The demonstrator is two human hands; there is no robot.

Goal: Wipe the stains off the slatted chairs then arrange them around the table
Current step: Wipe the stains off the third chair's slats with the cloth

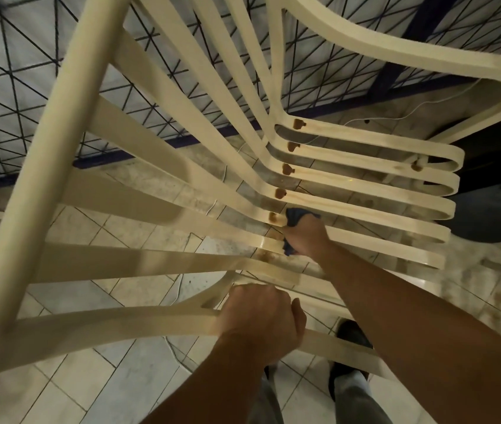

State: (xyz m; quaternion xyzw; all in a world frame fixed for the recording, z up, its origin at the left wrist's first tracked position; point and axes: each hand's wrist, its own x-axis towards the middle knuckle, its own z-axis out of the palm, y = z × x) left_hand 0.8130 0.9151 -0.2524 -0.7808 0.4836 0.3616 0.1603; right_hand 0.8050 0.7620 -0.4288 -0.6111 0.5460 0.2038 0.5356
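Chair [157, 142] armrest gripped by left hand [258, 319]; right hand [304, 237] presses cloth [293, 217] on slat.

I see the left hand [258, 322] on the near armrest of the chair [56, 148]. Ahead of it, the right hand [306, 237] holds the cloth [299, 216] on a seat slat, with stains [286, 169] lined up just beyond. The table [494, 194] lies to its right and the fence [29, 87] behind the chair.

Most of the blue cloth [293, 216] inside the right hand [306, 237]; chair [68, 142] top past frame edge.
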